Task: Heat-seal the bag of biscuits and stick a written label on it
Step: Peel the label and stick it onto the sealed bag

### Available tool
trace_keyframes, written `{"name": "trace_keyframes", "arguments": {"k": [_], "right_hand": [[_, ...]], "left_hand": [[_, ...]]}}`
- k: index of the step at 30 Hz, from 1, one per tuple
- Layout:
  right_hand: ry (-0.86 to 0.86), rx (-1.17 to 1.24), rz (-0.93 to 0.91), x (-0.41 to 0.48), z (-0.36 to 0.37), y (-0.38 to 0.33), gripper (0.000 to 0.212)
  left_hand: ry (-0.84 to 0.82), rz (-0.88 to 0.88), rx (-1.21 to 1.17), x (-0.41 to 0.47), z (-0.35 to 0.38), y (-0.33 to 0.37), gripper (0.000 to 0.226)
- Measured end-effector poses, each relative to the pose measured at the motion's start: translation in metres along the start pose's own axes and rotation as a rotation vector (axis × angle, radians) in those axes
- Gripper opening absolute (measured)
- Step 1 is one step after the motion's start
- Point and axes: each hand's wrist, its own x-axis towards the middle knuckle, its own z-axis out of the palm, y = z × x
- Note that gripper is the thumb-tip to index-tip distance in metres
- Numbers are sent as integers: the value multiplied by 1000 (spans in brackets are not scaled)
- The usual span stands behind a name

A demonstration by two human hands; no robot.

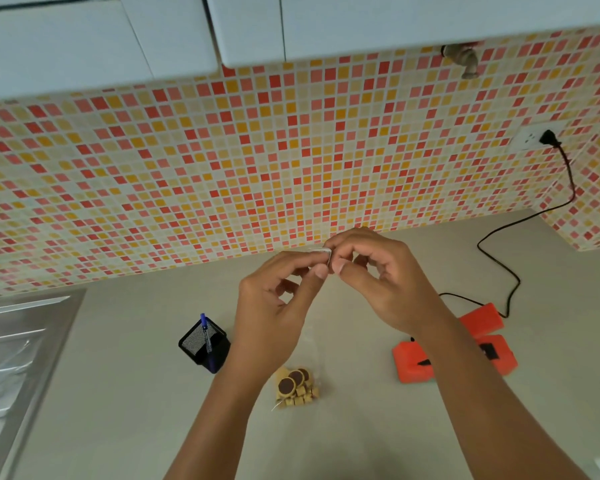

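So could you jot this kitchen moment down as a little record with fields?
place: beige counter by a tiled wall
left hand: pinching a small white label
right hand: pinching the same label
bag of biscuits: lying on the counter below the hands
heat sealer: orange, right of the bag, plugged in
pen: standing in a black mesh holder

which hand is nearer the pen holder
Left. The left hand is raised just right of the pen holder; the right hand is farther right, toward the orange sealer.

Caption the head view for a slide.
Both hands pinch a small label above the bag of biscuits, orange heat sealer at right.
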Motion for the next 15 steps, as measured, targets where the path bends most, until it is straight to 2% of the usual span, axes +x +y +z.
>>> {"name": "trace_keyframes", "arguments": {"k": [5,15], "right_hand": [[-34,20,39,-1,3,4,15],[-59,69,79,-3,5,3,15]], "left_hand": [[-51,-171,-178,0,-2,0,20],[-74,-267,-251,0,-5,-6,17]]}}
